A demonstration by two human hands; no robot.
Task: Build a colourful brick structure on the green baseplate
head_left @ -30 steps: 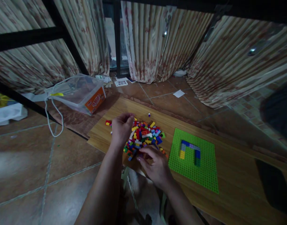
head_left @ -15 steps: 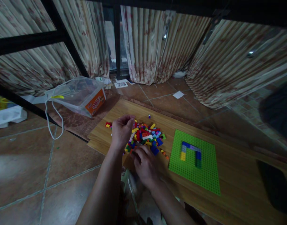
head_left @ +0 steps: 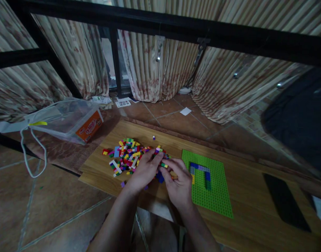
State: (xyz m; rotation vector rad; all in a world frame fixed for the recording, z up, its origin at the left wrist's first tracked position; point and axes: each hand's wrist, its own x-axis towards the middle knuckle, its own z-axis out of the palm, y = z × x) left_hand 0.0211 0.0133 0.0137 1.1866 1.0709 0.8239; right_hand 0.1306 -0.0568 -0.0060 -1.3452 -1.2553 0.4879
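Note:
My left hand (head_left: 145,171) is closed in a pinch over the right part of a pile of small toy building bricks (head_left: 129,155). Whatever lies between its fingertips is hidden. Close beside it, my right hand (head_left: 179,182) pinches a small green and yellow brick (head_left: 164,165) between thumb and forefinger. The fingertips of both hands nearly meet there. To the right lies a green studded baseplate (head_left: 215,199), bearing an angular U-shaped row of blue, grey, purple, yellow and dark green bricks (head_left: 208,176). My right hand overlaps the view of the plate's left edge.
The wooden board (head_left: 244,210) carries everything, with a dark flat panel (head_left: 286,201) at its right. A clear plastic box (head_left: 68,120) with an orange label rests at the back left. One small brick (head_left: 154,137) sits apart behind the pile. Curtains (head_left: 147,77) hang behind.
Both hands have come together over the pile's right side; the left moved off its left part, uncovering more bricks. A green and yellow brick now shows in the right fingers. The view has shifted right.

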